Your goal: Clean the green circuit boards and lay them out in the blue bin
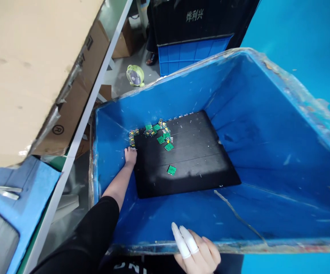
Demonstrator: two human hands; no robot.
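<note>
Deep inside a large blue bin [159,226], my left hand [130,156] reaches down to the left edge of the black bottom panel [193,152]. Its fingers are at the near end of a row of small circuit boards [132,140], and what they grip, if anything, is hidden. More green boards [165,135] lie scattered near the far left of the panel, and a single green board [171,170] lies nearer. My right hand [197,247] rests over the bin's near rim, fingers stretched out, white covers on two fingers, holding nothing.
A table edge [82,125] with cardboard runs along the left. Tweezers [7,190] lie on a blue mat. Beyond the bin are a green fan [135,75], a blue crate [193,53] and a person's foot [151,59].
</note>
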